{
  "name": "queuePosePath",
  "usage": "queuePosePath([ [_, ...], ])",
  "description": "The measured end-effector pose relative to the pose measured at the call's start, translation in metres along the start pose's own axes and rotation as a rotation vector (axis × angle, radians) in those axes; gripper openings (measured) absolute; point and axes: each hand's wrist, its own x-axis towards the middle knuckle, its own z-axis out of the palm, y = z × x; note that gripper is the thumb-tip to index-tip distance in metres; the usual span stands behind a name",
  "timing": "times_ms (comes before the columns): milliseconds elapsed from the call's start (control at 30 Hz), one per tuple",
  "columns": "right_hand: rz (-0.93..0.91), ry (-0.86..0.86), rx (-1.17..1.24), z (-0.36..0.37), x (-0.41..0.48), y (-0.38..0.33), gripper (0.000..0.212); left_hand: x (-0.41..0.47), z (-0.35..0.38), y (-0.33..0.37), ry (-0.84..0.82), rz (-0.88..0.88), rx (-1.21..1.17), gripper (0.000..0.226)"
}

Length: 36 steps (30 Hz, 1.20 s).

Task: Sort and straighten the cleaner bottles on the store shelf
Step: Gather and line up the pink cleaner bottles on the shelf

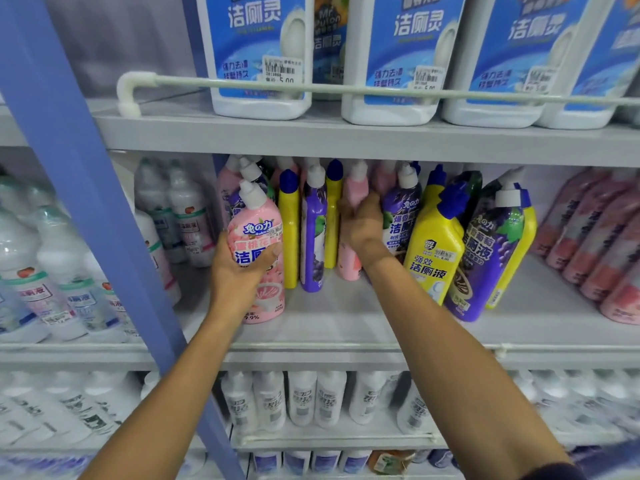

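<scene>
Two white-capped pink bottles (270, 296) (348, 265), one per grip: left hand (239, 271), right hand (362, 226)

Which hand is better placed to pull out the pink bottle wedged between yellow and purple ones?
Probably the right hand: it grasps that rear pink bottle, while the left hand holds the front pink bottle.

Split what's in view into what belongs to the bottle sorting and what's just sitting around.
In the job: left hand gripping the front pink bottle; right hand gripping the rear pink bottle; leaning yellow bottle; leaning purple grape bottle.
Just there: big blue-label jugs on the upper shelf; white bottles on the lower shelf; clear bottles in the left bay.
</scene>
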Motion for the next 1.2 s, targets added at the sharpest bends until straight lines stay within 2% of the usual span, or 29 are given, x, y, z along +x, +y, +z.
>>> queuePosePath([
  [233,-0.071,-0.049,-0.001,-0.038,-0.065,0.001,0.042,-0.004,0.002,0.001,-0.008,-0.003,0.020,0.055],
  [333,-0.120,-0.046,0.116,-0.044,-0.082,0.010,0.047,-0.008,0.005,0.002,-0.088,-0.036,-0.006,0.049],
  [433,-0.052,-0.230,0.310,-0.046,-0.089,0.019,0.057,-0.017,0.011,-0.003,-0.173,-0.080,-0.030,0.045],
  [533,-0.074,-0.323,0.302,-0.053,-0.093,0.029,0.064,-0.026,0.018,-0.012,-0.202,-0.109,-0.074,0.039],
  [633,-0.108,-0.261,0.241,-0.064,-0.095,0.032,0.069,-0.031,0.026,-0.016,-0.205,-0.118,-0.130,0.037],
  [767,-0.137,-0.190,0.205,-0.073,-0.102,0.027,0.053,-0.041,0.044,-0.007,-0.249,-0.136,-0.174,0.050],
  [900,-0.188,-0.124,0.187,-0.094,-0.109,0.024,0.067,-0.062,0.064,0.010,-0.277,-0.115,-0.241,0.048],
  [1033,-0.264,0.008,0.207,-0.145,-0.112,0.021,0.068,-0.085,0.091,0.037,-0.353,-0.061,-0.252,0.044],
  [1200,-0.230,0.084,0.233,-0.218,-0.109,0.037,0.084,-0.120,0.150,0.066,-0.403,-0.021,-0.255,0.056],
])
